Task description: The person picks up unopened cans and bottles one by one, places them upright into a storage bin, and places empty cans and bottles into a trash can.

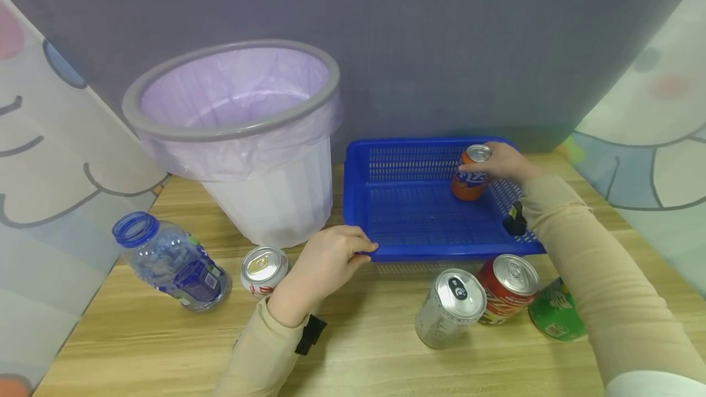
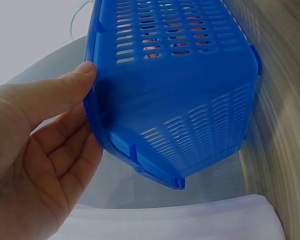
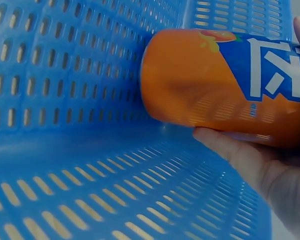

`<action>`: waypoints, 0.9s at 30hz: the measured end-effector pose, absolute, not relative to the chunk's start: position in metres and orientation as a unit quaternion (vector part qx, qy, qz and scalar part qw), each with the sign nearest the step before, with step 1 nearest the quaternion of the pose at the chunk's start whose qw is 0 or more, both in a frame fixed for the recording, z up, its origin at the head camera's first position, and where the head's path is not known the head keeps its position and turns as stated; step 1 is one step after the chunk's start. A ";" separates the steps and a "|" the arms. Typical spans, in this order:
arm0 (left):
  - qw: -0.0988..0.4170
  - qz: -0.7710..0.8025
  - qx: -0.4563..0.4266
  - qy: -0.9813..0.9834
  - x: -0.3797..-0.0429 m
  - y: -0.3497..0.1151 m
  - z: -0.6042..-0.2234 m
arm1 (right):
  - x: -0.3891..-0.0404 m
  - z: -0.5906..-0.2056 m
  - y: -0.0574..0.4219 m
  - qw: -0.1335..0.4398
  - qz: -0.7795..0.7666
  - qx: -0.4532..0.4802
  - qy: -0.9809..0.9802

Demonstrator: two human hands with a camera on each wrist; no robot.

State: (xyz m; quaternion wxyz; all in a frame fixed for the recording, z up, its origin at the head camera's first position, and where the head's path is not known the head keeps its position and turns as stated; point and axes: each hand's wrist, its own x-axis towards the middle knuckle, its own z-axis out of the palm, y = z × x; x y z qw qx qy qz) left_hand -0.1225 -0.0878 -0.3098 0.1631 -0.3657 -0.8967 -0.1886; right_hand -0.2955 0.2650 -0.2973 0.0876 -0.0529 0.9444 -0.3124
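Observation:
An orange soda can with a blue label stands upright in the far right part of a blue plastic basket. My right hand grips this can from the right; in the right wrist view the can is close to the slotted basket wall, with fingers around its upper part. At the basket's near left corner, my left hand pinches the rim between thumb and fingers. The left wrist view shows the thumb on the rim of the basket.
A white bin with a lilac liner stands left of the basket. In front are a silver can, a red can, and a green can. A white can and a clear plastic bottle are at left.

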 end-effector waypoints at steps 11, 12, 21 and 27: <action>0.167 -0.189 -0.364 -0.897 -0.123 -0.090 -0.311 | -0.300 -0.292 0.260 0.126 -0.300 -0.046 0.944; 0.167 -0.189 -0.363 -0.897 -0.123 -0.090 -0.311 | -0.300 -0.292 0.260 0.128 -0.294 -0.046 0.946; 0.160 -0.195 -0.362 -0.897 -0.125 -0.086 -0.309 | -0.300 -0.281 0.268 0.164 -0.275 -0.070 0.945; 0.146 -0.204 -0.365 -0.897 -0.129 -0.084 -0.308 | -0.294 -0.265 0.279 0.187 -0.262 -0.063 0.945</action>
